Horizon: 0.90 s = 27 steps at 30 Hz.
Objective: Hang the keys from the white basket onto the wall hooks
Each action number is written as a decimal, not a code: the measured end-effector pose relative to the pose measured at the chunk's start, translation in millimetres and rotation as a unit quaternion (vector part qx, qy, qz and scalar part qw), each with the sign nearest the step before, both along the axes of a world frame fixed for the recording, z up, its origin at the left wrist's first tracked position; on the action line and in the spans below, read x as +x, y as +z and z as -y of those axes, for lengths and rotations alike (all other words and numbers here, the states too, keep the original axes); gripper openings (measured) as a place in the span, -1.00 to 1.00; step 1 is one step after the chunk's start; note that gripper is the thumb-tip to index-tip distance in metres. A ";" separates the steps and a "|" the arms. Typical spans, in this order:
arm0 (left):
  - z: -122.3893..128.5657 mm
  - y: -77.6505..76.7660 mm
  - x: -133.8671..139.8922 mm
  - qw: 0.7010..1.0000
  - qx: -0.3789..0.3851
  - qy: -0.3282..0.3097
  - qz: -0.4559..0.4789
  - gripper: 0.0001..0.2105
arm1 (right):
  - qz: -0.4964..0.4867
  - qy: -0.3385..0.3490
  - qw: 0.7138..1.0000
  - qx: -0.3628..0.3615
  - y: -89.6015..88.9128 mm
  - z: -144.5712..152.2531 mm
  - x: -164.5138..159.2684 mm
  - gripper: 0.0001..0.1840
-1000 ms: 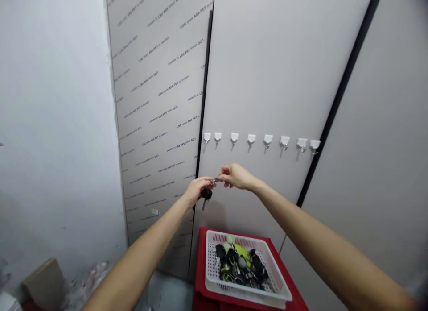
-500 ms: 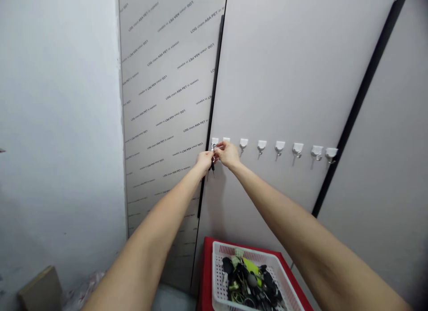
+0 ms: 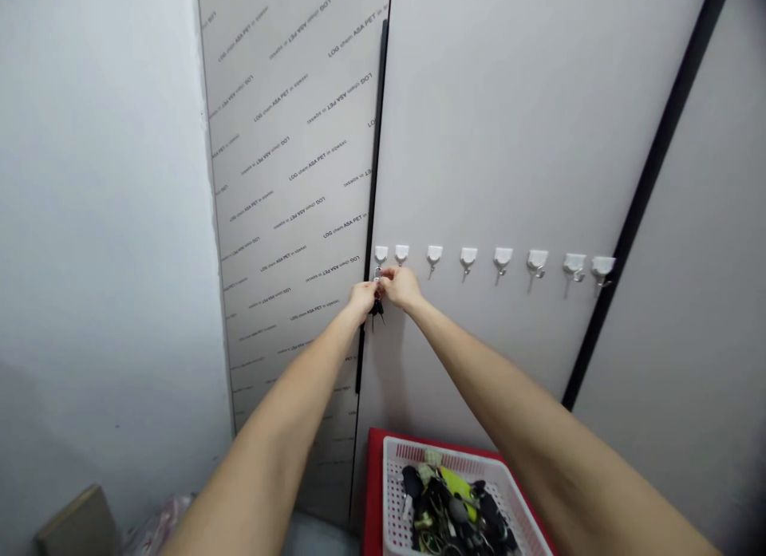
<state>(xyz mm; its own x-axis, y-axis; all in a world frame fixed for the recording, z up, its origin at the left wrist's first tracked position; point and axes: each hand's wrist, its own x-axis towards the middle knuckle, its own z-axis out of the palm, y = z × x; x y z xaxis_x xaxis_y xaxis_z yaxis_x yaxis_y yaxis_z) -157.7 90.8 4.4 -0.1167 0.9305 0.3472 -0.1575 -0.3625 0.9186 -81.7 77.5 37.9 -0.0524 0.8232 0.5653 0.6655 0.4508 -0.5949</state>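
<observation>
Two hands, one ring, the leftmost hook

The fingers of both hands are closed in a pinch: the left hand (image 3: 362, 298) and the right hand (image 3: 401, 287) meet at a metal ring (image 3: 377, 274), with dark keys (image 3: 377, 307) hanging just under the fingertips. Which hand bears the weight, I cannot tell; the fingers overlap too closely.

The ring is right below the leftmost hook (image 3: 381, 253). Whether it is already over the tip or only touching it is too small to tell. The step in hand looks to be fitting ring to hook. The next move would seem to call for a steady pinch, the loop lined up with the tip, and a check that it bears weight before either hand lets go.

Counting outward: one ring shows at the fingers; the keys on it are too small to count. There are eight white hooks (image 3: 503, 255) in one row across the door (image 3: 508, 141), the second from the left partly behind the right hand. No keys show on the seven to the right.

Two dark strips (image 3: 658, 153) run up the cupboard, one on either side of the row. One printed panel (image 3: 287, 141) stands to the left, then one white wall (image 3: 101, 221).

Below is one white basket (image 3: 388, 484) on one red stand (image 3: 374, 476). It holds a heap (image 3: 458, 520) of more keys, too tangled to count, with one yellow-green piece (image 3: 458, 488) among them. One box (image 3: 79, 522) lies at lower left.
</observation>
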 end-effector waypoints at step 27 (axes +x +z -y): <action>76.7 -76.7 24.5 0.962 -0.054 0.130 -0.233 -0.70 | 0.420 -0.006 0.873 -0.248 -216.0 122.4 158.8 -0.71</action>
